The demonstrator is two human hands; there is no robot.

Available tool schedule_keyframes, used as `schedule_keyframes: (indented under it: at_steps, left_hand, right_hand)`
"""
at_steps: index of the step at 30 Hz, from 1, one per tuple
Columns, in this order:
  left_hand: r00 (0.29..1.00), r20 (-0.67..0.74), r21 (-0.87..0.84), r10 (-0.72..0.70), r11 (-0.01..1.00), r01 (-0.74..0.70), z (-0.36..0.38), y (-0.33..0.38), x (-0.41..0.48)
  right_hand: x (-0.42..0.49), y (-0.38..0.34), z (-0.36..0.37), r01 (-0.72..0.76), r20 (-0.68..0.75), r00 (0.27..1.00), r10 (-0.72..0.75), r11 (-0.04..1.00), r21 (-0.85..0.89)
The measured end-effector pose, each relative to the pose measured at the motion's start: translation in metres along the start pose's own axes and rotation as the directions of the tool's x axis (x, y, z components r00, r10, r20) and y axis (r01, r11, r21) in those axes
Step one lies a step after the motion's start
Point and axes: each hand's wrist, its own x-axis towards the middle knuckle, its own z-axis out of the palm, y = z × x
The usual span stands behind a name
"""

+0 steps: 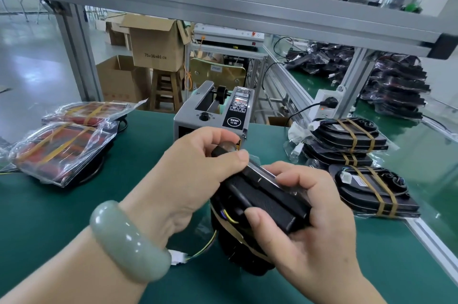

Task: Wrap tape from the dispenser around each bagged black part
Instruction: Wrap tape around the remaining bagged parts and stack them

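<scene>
One bagged black part [267, 197] between fingers [238, 158] of left hand [188, 179], right hand [319, 227]

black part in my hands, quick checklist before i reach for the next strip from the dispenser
1. Firm hold on the black part: ok, the left hand pinches its top end and the right hand grips its side.
2. First tape band on: ok, a tan band crosses the lower end.
3. Strip ready at the dispenser: cannot tell, the left hand hides the outlet.
4. White connector tucked in: not ok, it lies loose on the mat by the left wrist.
5. Bag closed round the part: cannot tell.
</scene>
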Motion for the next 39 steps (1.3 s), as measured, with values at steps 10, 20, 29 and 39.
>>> schedule_keyframes:
  at_steps: [10, 20, 29, 39]
  left_hand:
    - [0.761, 0.455, 0.585, 0.463, 0.488, -0.647, -0.022, 0.040, 0.002]
    - [0.702, 0.637, 0.632, 0.319, 0.304, -0.712, -0.028, 0.049, 0.022]
    - [0.857, 0.442, 0.318, 0.265, 0.847, -0.426, -0.030, 0.015, 0.005]
    - [0.974, 0.178, 0.158, 0.143, 0.972, -0.171, -0.009, 0.009, -0.004]
  right_hand:
    - [0.003, 0.008, -0.007, -0.098, 0.037, 0.995, 0.096, 0.993, 0.058]
    - [0.000, 0.015, -0.010, -0.138, 0.063, 0.990, 0.124, 0.929, 0.343]
    - [-0.012, 0.024, -0.020, -0.185, 0.112, 0.983, 0.148, 0.784, 0.592]
    - [-0.002, 0.010, -0.012, -0.185, 0.149, 0.980, 0.135, 0.896, 0.404]
